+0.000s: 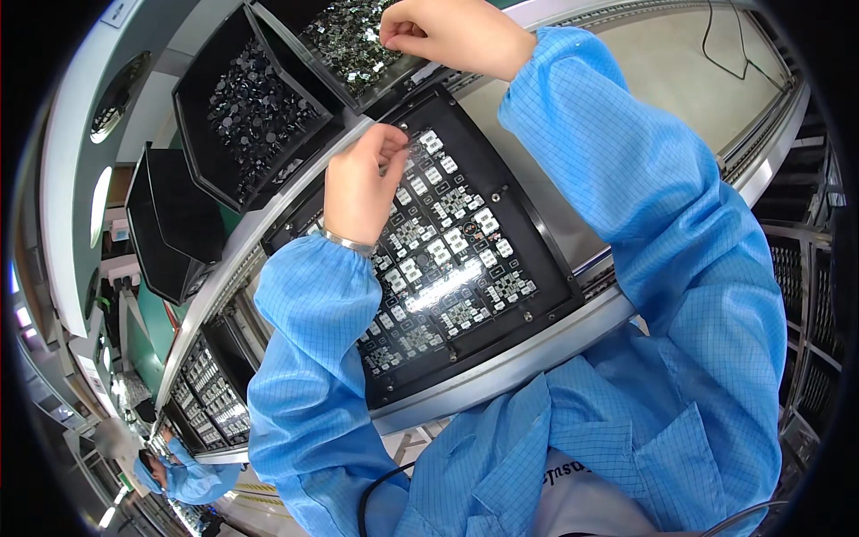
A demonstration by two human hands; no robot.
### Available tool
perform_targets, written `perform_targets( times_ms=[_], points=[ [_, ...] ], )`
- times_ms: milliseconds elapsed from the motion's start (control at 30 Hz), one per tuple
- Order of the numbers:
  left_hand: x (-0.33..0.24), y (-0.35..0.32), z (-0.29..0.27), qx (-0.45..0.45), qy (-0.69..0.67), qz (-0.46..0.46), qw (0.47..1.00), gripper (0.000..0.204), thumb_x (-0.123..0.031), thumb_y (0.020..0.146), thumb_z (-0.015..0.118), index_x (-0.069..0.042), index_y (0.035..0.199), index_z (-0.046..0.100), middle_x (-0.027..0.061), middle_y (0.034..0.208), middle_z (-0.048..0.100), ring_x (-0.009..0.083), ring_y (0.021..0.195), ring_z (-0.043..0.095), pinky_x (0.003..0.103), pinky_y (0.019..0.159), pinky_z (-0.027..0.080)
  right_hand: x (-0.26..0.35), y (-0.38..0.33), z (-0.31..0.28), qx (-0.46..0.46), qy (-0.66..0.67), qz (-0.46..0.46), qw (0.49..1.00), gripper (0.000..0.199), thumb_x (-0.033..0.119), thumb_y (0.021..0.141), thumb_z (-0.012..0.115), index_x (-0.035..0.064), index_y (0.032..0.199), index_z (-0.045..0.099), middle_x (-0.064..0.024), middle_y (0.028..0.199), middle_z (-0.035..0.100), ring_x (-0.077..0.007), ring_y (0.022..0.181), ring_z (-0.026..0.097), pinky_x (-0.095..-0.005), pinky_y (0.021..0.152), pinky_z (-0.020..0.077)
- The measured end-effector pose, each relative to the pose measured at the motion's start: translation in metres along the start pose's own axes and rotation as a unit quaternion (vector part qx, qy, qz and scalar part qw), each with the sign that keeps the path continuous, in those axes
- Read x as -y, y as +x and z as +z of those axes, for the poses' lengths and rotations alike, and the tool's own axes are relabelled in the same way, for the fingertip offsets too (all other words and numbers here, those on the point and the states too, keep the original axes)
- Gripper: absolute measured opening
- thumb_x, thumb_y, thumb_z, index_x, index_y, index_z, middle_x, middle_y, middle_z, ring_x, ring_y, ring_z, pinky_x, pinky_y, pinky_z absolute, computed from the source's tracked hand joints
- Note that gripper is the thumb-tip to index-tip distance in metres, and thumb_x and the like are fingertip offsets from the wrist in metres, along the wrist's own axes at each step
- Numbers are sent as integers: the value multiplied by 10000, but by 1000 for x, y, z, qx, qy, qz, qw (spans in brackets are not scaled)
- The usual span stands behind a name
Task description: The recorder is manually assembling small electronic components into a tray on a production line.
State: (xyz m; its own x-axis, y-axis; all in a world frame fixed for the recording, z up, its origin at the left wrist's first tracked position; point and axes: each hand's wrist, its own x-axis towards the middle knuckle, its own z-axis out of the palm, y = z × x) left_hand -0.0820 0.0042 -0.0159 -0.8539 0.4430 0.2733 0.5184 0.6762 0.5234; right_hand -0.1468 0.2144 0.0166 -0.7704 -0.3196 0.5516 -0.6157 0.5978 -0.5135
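Note:
In front of me a black tray (559, 291) holds a panel of circuit boards (428, 333) with rows of small silvery parts fitted on it. My left hand (362, 188) hovers at the panel's upper left part, thumb and fingertips drawn together; whatever they pinch is too small to make out. Over the far bin of shiny small metal parts (349, 40), my right hand (456, 36) is curled, with its fingertips pressed together at the bin's right side. I cannot see what, if anything, is between them. A band with a metal plate (347, 242) circles my left wrist.
Left of the metal parts stands a black bin of dark small components (255, 116), with another black bin (174, 224) beside it. Metal rails (483, 369) border the line. More panels (210, 389) and a person in blue (192, 474) are at lower left. A thin cable (744, 63) lies far right.

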Motion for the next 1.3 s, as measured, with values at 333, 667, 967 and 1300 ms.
perform_targets(
  times_ms=[333, 667, 967, 1300],
  points=[
    [-4, 4, 3, 2, 47, 9, 999, 124, -51, 778, 666, -38, 878, 594, 110, 744, 645, 272, 681, 646, 349, 603, 504, 0, -3, -7, -12, 24, 1, 1000, 110, 108, 786, 595, 32, 840, 653, -135, 737, 659, -299, 724, 650, -359, 668, 508],
    [3, 3, 1, 5, 92, 125, 988, 61, -73, 758, 663, -33, 800, 642, 101, 832, 634, 298, 783, 600, 375, 689, 485, -9, 0, -7, -38, 24, -24, 999, 116, 109, 760, 626, 21, 828, 656, -153, 745, 655, -303, 714, 651, -350, 655, 510],
    [-21, 16, -28, -113, 129, 136, 976, 103, -13, 780, 605, -57, 854, 663, 105, 848, 639, 272, 778, 610, 343, 702, 496, -33, 1, -3, -1, 72, -3, 997, 129, 60, 705, 651, 11, 823, 668, -155, 721, 652, -259, 680, 658, -319, 621, 512],
    [40, 56, -90, 140, 238, -71, 959, 261, -117, 868, 543, -25, 1095, 633, 162, 979, 666, 302, 938, 631, 347, 839, 487, -25, 0, -5, -5, -1, -45, 999, 115, 18, 741, 603, 10, 824, 682, -151, 793, 668, -292, 772, 656, -347, 707, 517]
  ],
)
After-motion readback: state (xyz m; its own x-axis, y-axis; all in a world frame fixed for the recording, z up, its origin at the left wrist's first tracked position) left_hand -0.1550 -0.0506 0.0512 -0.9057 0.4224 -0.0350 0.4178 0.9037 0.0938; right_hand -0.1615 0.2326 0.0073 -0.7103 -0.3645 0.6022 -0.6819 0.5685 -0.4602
